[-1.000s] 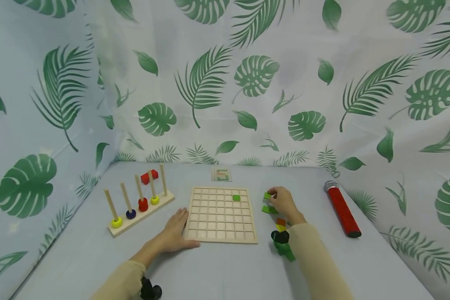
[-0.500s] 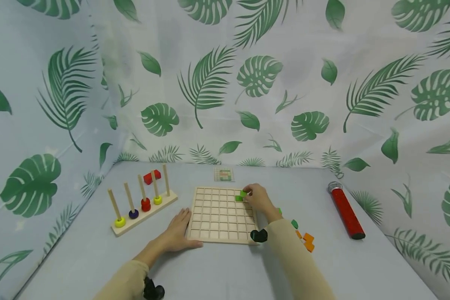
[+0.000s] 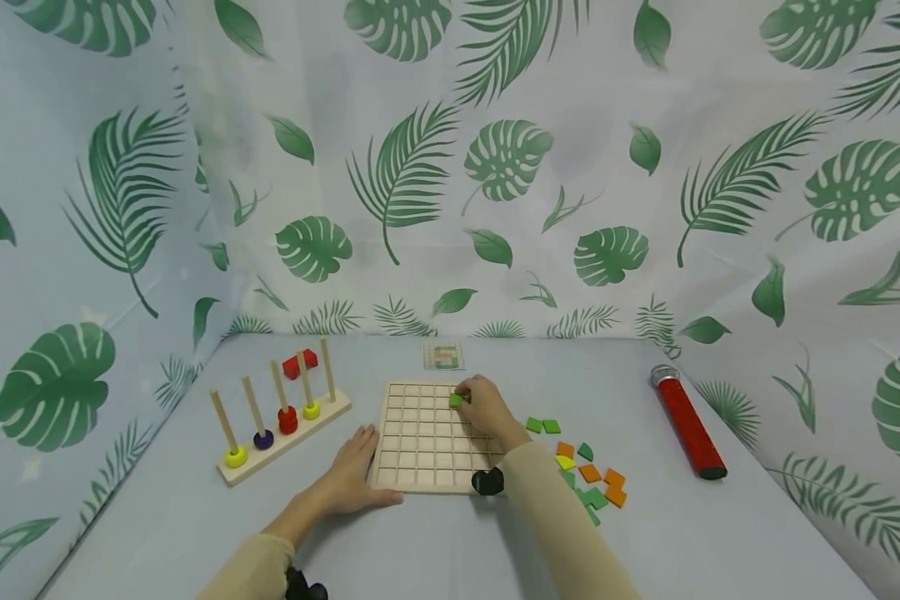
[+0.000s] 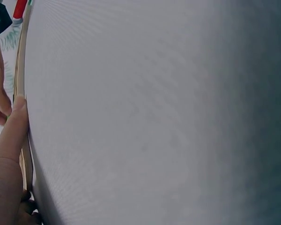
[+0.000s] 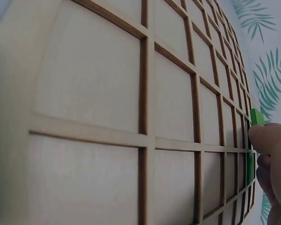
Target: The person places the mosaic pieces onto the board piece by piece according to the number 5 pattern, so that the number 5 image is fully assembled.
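In the head view, a wooden grid board (image 3: 417, 450) lies at the middle of the table. My left hand (image 3: 352, 475) rests at its near left corner, fingers spread along the left side and thumb at the front edge. The left wrist view shows that thumb (image 4: 13, 133) against the board's rim. Over the far rows, my right hand (image 3: 487, 410) pinches a small green square tile (image 3: 456, 400). In the right wrist view the held tile (image 5: 257, 117) is tilted above the grid, and another green tile (image 5: 250, 168) sits in a cell near the fingers.
Loose green tiles (image 3: 543, 426) and orange tiles (image 3: 614, 496) lie right of the board, with a yellow piece (image 3: 566, 462). A peg stacker (image 3: 285, 442) and red blocks (image 3: 300, 363) stand left. A pattern card (image 3: 444, 356) lies behind; a red tube (image 3: 690, 425) lies far right.
My right hand picked up a green tile from the pile, carried it left over the board, and moved further left along the far rows. The left hand has stayed at the corner.
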Demonstrator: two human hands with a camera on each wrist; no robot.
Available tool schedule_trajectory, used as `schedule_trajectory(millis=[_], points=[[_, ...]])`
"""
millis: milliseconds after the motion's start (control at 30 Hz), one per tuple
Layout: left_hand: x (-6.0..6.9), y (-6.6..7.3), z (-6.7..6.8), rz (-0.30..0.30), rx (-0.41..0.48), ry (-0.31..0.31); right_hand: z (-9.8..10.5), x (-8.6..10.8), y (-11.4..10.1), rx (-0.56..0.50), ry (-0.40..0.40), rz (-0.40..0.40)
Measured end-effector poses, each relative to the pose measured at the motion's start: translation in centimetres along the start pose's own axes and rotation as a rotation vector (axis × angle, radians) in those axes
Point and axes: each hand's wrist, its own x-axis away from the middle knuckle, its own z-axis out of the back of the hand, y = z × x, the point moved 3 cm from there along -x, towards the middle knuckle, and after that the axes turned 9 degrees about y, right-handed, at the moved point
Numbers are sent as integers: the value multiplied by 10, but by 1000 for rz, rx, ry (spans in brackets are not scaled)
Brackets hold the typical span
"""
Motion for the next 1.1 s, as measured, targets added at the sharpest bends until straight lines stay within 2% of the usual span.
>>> schedule_trajectory(millis=[167,400,833,1100], points=[[2,3,1,-6,2,3,-3,-3,4,38,-3,-2],[1,2,1,-13,-5,3,-3,-5,8,32,-22,27],[0,0,1,-16,9,11,-4,-5,11,32,-87,-13],[1,0,1,-26,10,13,-3,-5,12,11,-52,4]])
